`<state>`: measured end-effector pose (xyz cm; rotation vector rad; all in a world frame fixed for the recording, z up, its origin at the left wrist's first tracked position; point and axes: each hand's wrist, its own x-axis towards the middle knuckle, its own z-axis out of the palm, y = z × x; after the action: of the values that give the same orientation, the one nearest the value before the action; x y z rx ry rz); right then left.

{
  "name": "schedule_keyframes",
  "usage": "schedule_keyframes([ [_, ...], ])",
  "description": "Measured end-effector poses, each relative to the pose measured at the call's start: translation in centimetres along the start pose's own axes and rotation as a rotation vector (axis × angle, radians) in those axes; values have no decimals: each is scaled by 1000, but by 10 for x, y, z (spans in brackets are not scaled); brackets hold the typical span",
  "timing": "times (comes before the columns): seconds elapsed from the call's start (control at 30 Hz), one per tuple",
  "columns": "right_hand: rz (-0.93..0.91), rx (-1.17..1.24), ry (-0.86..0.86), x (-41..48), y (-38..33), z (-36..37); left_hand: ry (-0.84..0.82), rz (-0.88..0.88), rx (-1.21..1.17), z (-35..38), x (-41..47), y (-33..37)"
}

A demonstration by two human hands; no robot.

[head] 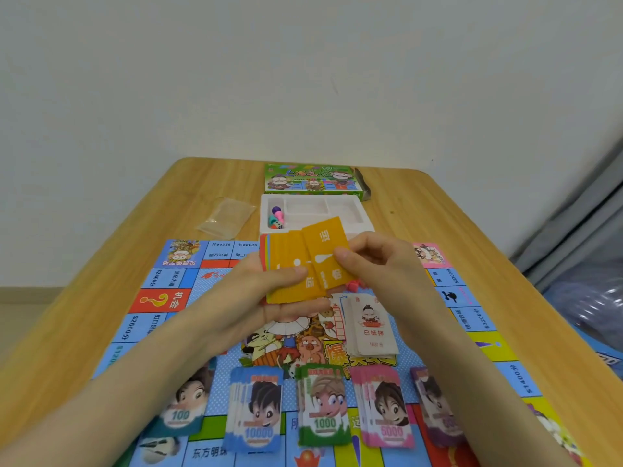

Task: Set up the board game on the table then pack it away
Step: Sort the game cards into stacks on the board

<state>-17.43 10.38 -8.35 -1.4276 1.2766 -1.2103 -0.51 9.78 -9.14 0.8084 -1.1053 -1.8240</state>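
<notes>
The game board lies unfolded on the wooden table. Above its middle, my left hand grips a stack of orange cards, thumb on top. My right hand pinches the top orange card, slid partly off the stack to the right. Several piles of play money sit in a row along the near side of the board. A pile of white deed cards lies right of centre. The white plastic tray behind the board holds coloured pawns and a die.
The green game box stands at the table's far edge against the wall. A clear plastic bag lies left of the tray. Small pink pieces show under my hands. Grey fabric and plastic sit off the table at right.
</notes>
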Motion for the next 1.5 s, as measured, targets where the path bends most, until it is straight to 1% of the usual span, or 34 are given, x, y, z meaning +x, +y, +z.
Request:
schedule_keyframes([
  [0.13,15,-6,-14,0,1,1,81,21,54,-3,1,-1],
  [0.33,-44,-126,31,0,6,9,121,34,129,-4,0,-1],
  [0.43,-54,-82,-7,-2,4,11,113,24,133,-2,0,0],
  [0.53,-50,-25,-40,-3,1,10,108,17,104,1,-1,1],
  [0.63,-29,27,-10,-2,3,7,104,14,82,2,-1,2],
  [0.83,1,33,-4,0,4,5,88,30,89,4,-3,2],
  [1.03,55,74,-72,-1,4,4,58,9,54,3,-2,0],
  [1.2,43,92,14,1,5,2,29,-15,-124,4,-2,0],
  [1.3,56,87,8,2,5,1,15,-2,-62,5,-1,-1],
  [1.4,48,84,-28,1,5,3,44,11,18,3,0,-1],
  [1.5,41,59,-22,1,5,4,81,33,64,0,0,-2],
])
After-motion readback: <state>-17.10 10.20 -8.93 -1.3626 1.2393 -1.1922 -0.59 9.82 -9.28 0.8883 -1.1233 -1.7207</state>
